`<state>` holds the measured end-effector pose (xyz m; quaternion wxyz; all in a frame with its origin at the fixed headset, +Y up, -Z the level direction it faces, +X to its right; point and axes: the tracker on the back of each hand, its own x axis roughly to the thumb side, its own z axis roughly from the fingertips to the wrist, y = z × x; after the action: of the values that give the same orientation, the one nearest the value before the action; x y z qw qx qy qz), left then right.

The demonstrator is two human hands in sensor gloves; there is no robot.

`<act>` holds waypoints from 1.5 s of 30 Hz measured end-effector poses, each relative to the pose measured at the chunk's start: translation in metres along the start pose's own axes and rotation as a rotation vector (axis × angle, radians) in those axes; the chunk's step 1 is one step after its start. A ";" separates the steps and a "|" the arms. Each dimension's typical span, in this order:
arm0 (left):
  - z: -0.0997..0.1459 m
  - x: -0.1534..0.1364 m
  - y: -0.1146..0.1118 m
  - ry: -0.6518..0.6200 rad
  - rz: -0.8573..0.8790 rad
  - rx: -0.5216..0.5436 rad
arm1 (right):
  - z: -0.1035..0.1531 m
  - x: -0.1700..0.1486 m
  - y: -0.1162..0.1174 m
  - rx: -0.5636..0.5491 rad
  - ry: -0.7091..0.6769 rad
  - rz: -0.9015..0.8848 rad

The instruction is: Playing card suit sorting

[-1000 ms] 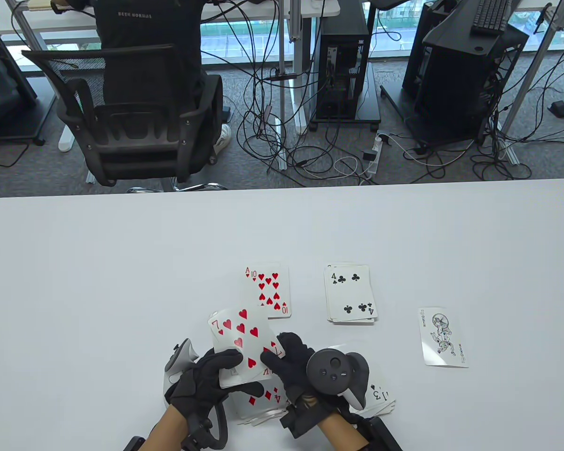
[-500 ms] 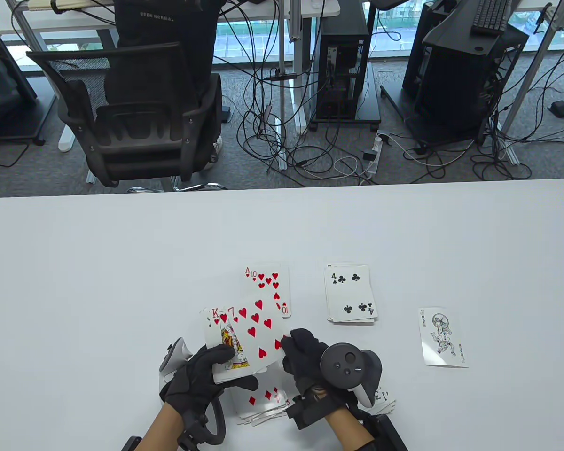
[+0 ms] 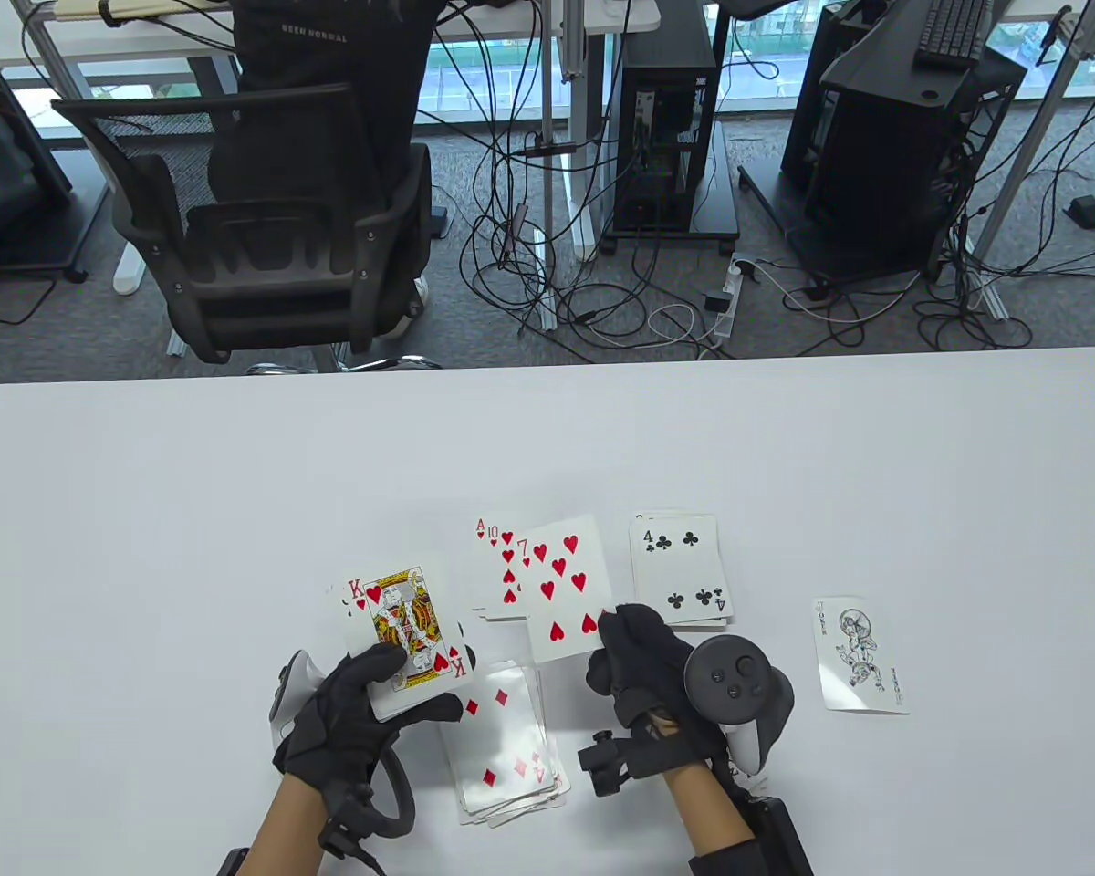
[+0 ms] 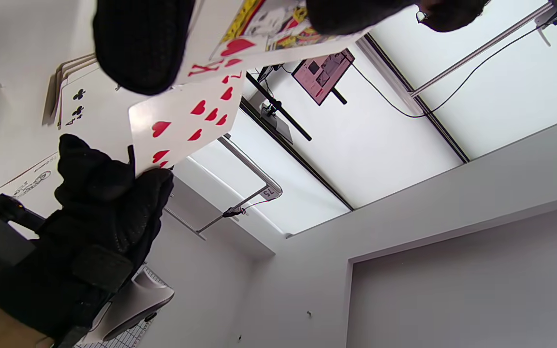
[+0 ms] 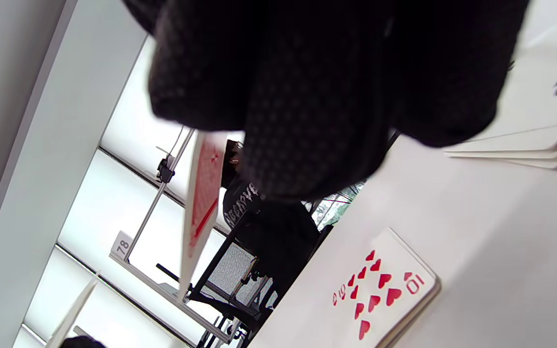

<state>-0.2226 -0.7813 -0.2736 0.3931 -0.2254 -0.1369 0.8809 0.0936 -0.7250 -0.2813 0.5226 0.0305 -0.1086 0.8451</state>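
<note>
Pinched at its near edge by the right hand (image 3: 643, 652), the thin, bendy seven of hearts (image 3: 561, 584) hovers above the heart pile (image 3: 502, 570).

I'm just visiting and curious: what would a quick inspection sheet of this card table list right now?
Surface: white table, bare around the cards.
Job's things: hearts pile, clubs pile, diamonds pile, joker lying apart; a spade 3 shows in the left wrist view only.
Clutter: nothing seen.
Hands: left hand holds a stack topped by the king of hearts; right hand pinches the 7 of hearts over the hearts pile.
Cables: tangle on the floor behind.
Surroundings: office chair, a seated person, computer towers.
</note>
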 end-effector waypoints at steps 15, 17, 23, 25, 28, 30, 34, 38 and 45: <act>-0.001 -0.001 0.000 -0.003 0.013 -0.004 | -0.086 -0.012 0.088 0.152 0.340 0.287; -0.001 -0.001 0.001 -0.006 0.014 -0.006 | -0.089 -0.016 0.094 0.175 0.379 0.371; -0.001 -0.002 0.002 -0.003 0.008 -0.006 | -0.093 -0.016 0.107 0.262 0.384 0.651; -0.001 -0.002 0.002 0.001 0.011 -0.006 | -0.093 -0.016 0.110 0.312 0.402 0.716; -0.001 -0.002 0.001 0.001 0.011 -0.005 | -0.092 -0.015 0.109 0.329 0.379 0.782; -0.001 -0.002 0.002 0.002 0.006 -0.004 | -0.090 -0.013 0.106 0.315 0.342 0.779; -0.002 -0.005 0.002 0.013 0.007 -0.001 | -0.084 0.001 0.097 0.284 0.212 0.639; -0.002 -0.007 0.002 0.024 0.007 -0.001 | -0.066 0.020 0.090 0.283 -0.003 0.393; -0.001 -0.009 0.001 0.040 -0.001 -0.002 | -0.018 0.046 0.086 0.293 -0.206 0.062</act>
<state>-0.2172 -0.7887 -0.2727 0.3958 -0.2433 -0.1297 0.8760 -0.0026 -0.7176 -0.3041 0.4724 0.1895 -0.0384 0.8599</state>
